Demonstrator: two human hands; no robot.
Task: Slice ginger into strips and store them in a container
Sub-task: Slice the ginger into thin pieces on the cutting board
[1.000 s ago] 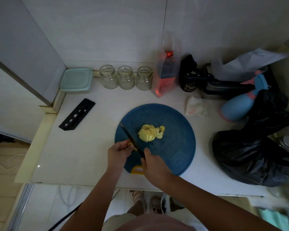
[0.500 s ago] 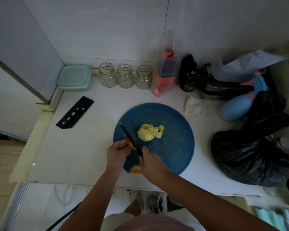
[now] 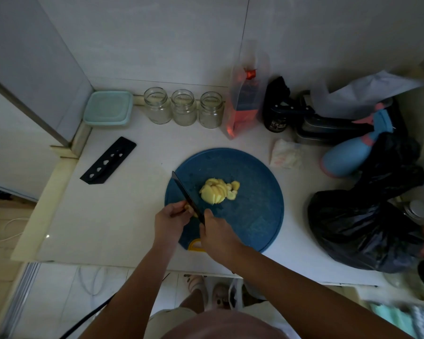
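Knife (image 3: 185, 192) gripped in right hand (image 3: 217, 237); left hand (image 3: 169, 220) just beside pinches small ginger piece (image 3: 188, 207) against blade; sliced ginger pile (image 3: 217, 192) beyond both hands, on blue board (image 3: 255, 216).

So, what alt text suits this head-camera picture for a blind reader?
A person's right hand holds a black knife against a small ginger piece pinched by the left hand on a round blue cutting board, beside a pile of ginger slices.
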